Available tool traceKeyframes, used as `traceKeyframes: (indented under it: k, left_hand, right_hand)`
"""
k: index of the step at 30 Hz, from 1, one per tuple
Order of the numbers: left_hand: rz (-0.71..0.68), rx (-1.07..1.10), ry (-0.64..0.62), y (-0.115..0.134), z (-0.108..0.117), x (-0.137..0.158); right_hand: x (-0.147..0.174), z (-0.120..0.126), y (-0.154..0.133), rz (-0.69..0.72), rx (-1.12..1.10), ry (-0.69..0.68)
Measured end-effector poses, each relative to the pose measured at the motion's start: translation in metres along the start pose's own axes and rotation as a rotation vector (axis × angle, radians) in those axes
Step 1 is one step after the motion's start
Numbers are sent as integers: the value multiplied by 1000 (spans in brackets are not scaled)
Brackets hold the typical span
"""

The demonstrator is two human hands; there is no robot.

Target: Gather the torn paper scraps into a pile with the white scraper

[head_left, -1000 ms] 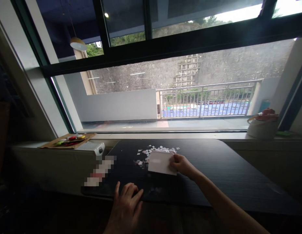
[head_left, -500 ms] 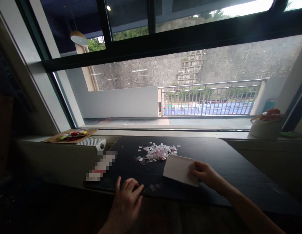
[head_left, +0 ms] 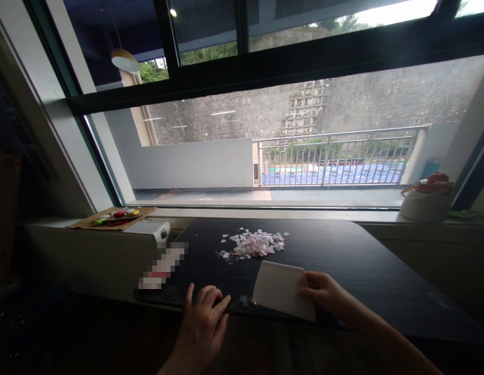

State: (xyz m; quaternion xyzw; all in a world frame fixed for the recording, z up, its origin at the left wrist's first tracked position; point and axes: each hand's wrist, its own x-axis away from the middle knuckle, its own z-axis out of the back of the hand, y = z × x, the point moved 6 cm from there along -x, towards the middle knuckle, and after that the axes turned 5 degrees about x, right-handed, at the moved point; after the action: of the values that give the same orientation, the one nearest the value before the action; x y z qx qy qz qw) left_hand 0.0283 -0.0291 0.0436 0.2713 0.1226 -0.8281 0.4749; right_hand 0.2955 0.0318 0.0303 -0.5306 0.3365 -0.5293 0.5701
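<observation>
Right hand (head_left: 324,289) is gripping 1 card (head_left: 281,287); left hand (head_left: 205,314) is resting empty. Beyond them, scraps (head_left: 255,245) are lying mostly heaped.

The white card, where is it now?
In the head view, the white card is right of centre, in the right hand, on the near side of the paper scraps.

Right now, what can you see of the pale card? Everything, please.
The pale card is off-white and plain on the visible face, roughly four-sided, with a rounded upper-left corner and a slightly bowed left edge. It looks like stiff paper or thin board. The right hand pinches its right edge. It sits near the front edge of the dark table, nearer the person than the paper scraps and apart from them. Table contact is unclear.
</observation>
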Motion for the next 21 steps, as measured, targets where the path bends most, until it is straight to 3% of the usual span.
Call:
traceKeyframes:
  k: [9, 13, 16, 21]
  left_hand:
    - [-7, -1, 2, -1, -1, 0]
    - [-1, -8, 1, -3, -3, 1]
    - [2, -13, -4, -3, -4, 2]
    - [10, 2, -4, -1, -3, 2]
  right_hand:
    - [14, -13, -13, 38, 26, -104]
    - [3, -10, -26, 119, 33, 4]
    - [-9, -10, -31, 59, 60, 87]
    - [-13, -23, -32, -5, 104, 33]
